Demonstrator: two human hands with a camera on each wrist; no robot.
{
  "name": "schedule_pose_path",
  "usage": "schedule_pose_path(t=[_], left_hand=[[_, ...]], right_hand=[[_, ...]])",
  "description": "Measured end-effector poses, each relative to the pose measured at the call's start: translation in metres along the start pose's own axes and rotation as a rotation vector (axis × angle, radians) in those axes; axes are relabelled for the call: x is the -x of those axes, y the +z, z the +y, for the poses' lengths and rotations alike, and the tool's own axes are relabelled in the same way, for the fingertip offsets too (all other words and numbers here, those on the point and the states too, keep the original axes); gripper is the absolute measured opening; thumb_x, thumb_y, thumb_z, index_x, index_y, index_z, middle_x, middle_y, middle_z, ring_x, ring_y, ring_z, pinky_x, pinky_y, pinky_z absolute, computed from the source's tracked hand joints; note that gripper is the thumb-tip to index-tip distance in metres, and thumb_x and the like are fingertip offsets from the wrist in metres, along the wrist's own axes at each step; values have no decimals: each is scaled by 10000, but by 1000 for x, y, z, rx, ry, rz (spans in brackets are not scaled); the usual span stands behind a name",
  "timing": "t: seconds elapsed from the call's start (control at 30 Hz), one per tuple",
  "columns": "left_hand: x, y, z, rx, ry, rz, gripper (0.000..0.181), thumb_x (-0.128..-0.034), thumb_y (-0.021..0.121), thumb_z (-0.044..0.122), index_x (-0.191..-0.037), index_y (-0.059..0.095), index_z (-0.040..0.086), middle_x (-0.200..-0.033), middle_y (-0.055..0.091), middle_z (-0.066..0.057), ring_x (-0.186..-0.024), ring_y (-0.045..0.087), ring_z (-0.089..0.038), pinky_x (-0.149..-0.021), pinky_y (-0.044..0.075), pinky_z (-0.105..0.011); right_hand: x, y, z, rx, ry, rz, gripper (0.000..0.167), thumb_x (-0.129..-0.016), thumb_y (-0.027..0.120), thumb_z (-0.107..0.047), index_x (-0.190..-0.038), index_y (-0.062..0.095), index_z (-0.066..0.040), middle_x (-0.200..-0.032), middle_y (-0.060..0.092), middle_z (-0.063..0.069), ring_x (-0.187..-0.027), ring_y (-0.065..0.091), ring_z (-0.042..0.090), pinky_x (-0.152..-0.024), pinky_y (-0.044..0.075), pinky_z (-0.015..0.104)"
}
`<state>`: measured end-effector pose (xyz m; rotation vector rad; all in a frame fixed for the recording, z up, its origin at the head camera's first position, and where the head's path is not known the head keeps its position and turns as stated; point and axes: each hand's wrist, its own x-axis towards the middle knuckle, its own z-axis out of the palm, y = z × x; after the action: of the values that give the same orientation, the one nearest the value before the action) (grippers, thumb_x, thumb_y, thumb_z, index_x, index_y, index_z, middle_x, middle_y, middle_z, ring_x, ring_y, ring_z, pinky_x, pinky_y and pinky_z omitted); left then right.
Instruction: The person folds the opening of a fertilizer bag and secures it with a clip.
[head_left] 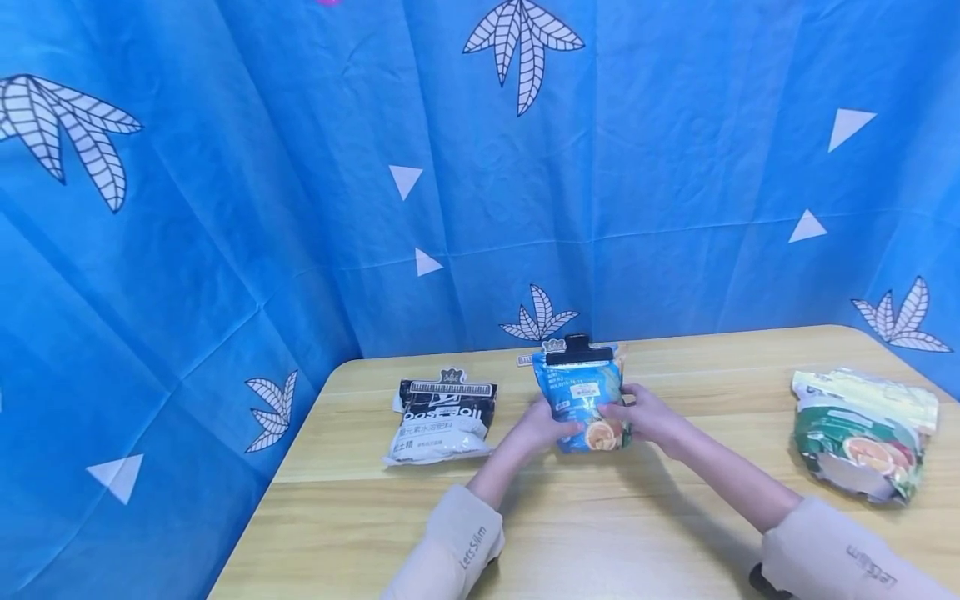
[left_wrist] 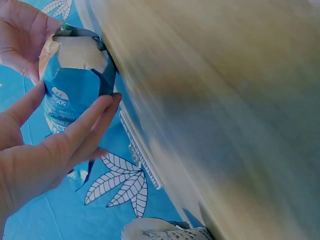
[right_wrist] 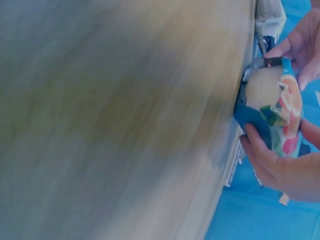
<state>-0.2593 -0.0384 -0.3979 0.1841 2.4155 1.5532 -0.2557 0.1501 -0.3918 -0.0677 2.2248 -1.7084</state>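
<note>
A blue pouch (head_left: 577,387) with orange fruit print stands upright at the middle of the table, a black clip (head_left: 579,354) across its top edge. My left hand (head_left: 538,427) grips its left side and my right hand (head_left: 651,417) its right side, thumbs on the front. In the left wrist view the left hand's fingers (left_wrist: 92,122) lie along the side of the pouch (left_wrist: 75,92). The right wrist view shows the right hand (right_wrist: 290,172) holding the pouch's other side (right_wrist: 257,117), its pale base facing the camera.
To the left lies a black and white bag (head_left: 442,437) with a piano-patterned clip (head_left: 452,386) on top. A green and white pouch (head_left: 862,442) lies at the table's right. Behind the blue pouch another piano-patterned piece (head_left: 525,360) partly shows. A blue curtain (head_left: 480,192) hangs behind the table (head_left: 600,517).
</note>
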Motion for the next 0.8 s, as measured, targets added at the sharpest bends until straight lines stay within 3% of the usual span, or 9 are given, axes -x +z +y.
schedule_pose_path(t=[0.13, 0.47, 0.8], left_hand=[[1, 0, 2, -86, -65, -19, 505, -814, 699, 242, -1181, 510, -48, -1019, 594, -133, -923, 567, -248, -849, 457, -406], [-3, 4, 2, -227, -95, -93, 654, -881, 580, 420, -1231, 466, -121, -1136, 552, -256, -1040, 535, -364, -876, 430, -461], [-4, 5, 6, -200, -95, -95, 612, -874, 599, 386, -1181, 487, -131, -996, 590, -226, -924, 579, -326, -829, 459, -433]], right_hand=[[1, -5, 0, 3, 22, -39, 736, -921, 546, -206, -1341, 95, 197, -1282, 312, 372, -1185, 331, 498, -943, 339, 546], [0, -17, 8, 45, 30, -93, 606, -946, 503, -261, -1228, 317, 242, -1084, 515, 233, -964, 546, 318, -798, 484, 469], [-2, -23, 10, 76, 41, -112, 506, -944, 499, -255, -1143, 442, 206, -945, 576, 147, -804, 589, 231, -758, 508, 433]])
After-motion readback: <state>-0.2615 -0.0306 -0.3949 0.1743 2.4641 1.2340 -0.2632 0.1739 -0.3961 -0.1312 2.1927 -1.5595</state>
